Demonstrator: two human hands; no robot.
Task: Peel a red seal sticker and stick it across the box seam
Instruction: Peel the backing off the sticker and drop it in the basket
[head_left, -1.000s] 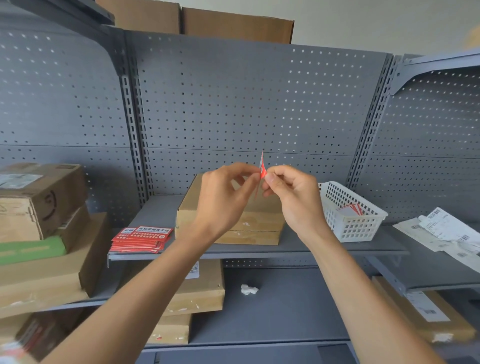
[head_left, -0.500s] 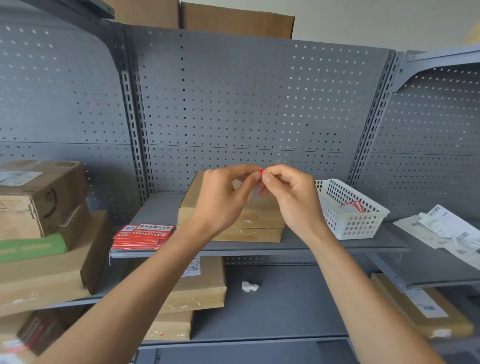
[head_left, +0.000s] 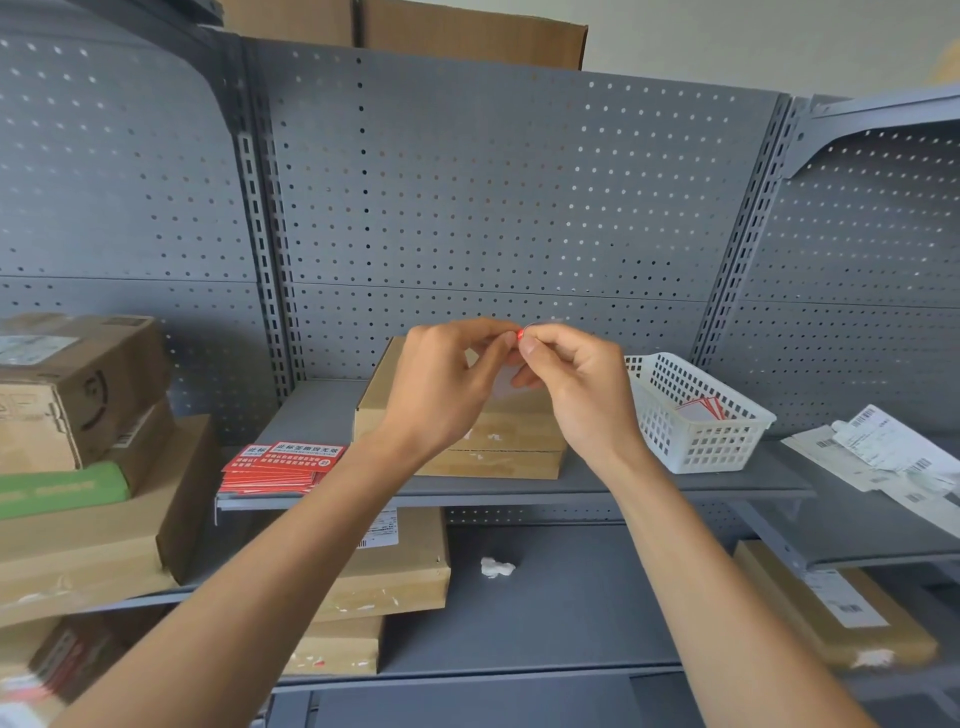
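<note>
Red shows only as a sliver at the pinch point: the seal sticker (head_left: 518, 336) is caught between the fingertips of both hands, raised in front of the flat cardboard box (head_left: 511, 435) on the grey shelf (head_left: 613, 480). The left hand (head_left: 441, 387) pinches it from the left with thumb and forefinger closed tight on the edge; the right hand (head_left: 574, 387) meets it from the right, its thumb and forefinger likewise pressed together on the sticker. A pale, translucent backing sheet (head_left: 505, 382) hangs below the pinch, between the two palms, over the top face of the box. Whether the sticker is fully free of that backing cannot be told, since the fingers cover most of it.

The box lies flat on the shelf, directly behind and below the hands, with its front seam (head_left: 511, 449) running level along the side that faces the camera. Left of the box, at the front lip of the shelf, sits a stack of red seal stickers (head_left: 283, 466) with white print. Right of the box stands a white plastic basket (head_left: 698, 415), with a few red-edged slips lying inside. Behind the box rises the grey perforated back panel (head_left: 493, 208). Below the box's shelf, other cardboard boxes (head_left: 387, 574) are stacked, and a small crumpled white scrap (head_left: 497, 567) lies on the lower shelf. Far to the right of the box, printed shipping labels (head_left: 883, 457) are spread on a neighbouring shelf.
</note>
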